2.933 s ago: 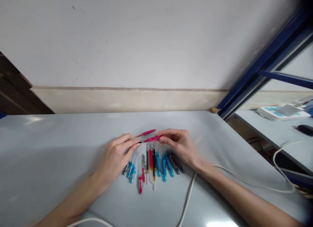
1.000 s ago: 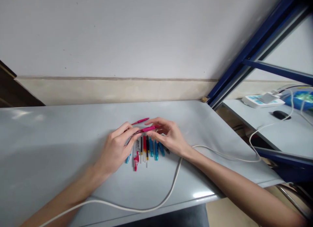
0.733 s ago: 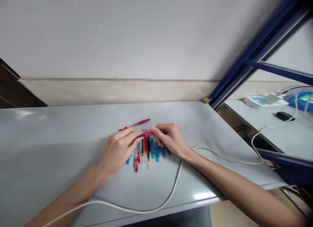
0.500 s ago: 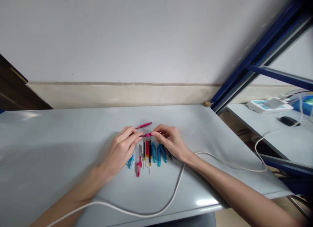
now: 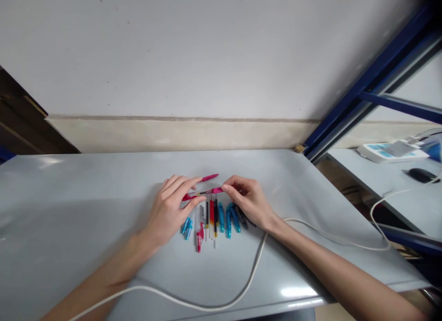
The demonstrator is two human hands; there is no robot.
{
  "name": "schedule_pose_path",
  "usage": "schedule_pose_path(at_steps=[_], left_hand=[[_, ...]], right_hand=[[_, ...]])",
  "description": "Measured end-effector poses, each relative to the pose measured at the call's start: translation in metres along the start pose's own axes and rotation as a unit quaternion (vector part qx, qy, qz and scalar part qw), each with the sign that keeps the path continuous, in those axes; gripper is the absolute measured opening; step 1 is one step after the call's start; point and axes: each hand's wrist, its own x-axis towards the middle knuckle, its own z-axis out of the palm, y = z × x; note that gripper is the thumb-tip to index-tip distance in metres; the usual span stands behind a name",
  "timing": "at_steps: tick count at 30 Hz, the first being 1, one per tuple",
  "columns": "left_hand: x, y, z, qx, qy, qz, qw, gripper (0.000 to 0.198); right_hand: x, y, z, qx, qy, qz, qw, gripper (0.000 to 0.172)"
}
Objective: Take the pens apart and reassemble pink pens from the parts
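My right hand (image 5: 247, 196) pinches the pink grip section of a pen (image 5: 217, 190) between thumb and fingertips. A thin dark refill (image 5: 206, 192) sticks out of it to the left. Around the refill's other end, my left hand (image 5: 174, 203) is open, thumb and fingers apart. A red pen part (image 5: 188, 197) shows between them; whether it touches the palm I cannot tell. Behind lies another pink pen piece (image 5: 210, 177), near the left fingertips. Below the hands are a red-clipped clear barrel (image 5: 200, 238), several refills (image 5: 212, 213) and blue grip sections (image 5: 228, 222).
Light-blue clear pen parts (image 5: 187, 227) lie by my left wrist, and dark grip pieces (image 5: 243, 218) under my right hand. A white cable (image 5: 255, 261) crosses the grey table (image 5: 86, 187). On the right are a blue frame (image 5: 340, 100), a mouse (image 5: 421, 175) and a power strip (image 5: 390, 151).
My left thumb and fingers have spread apart from the pen. The refill now shows between the pink grip section and the red part. My right hand keeps its pinch; the view has shifted slightly.
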Motion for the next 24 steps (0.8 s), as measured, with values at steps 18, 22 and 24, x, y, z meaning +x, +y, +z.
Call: schedule_pose_path(at_steps=[18,22,24], left_hand=[[0.000,0.006,-0.005,0.026,-0.015,0.010,1.000,0.016],[-0.001,0.002,-0.006,0.065,-0.015,0.039,0.997,0.017],[-0.002,0.000,-0.004,0.071,-0.021,0.038,0.997,0.021]], right_hand=[[0.003,0.009,0.002,-0.031,0.019,0.031,0.999,0.054],[0.004,0.012,0.001,-0.009,0.005,0.032,0.999,0.058],[0.005,0.011,0.000,-0.010,0.028,0.004,1.000,0.051]])
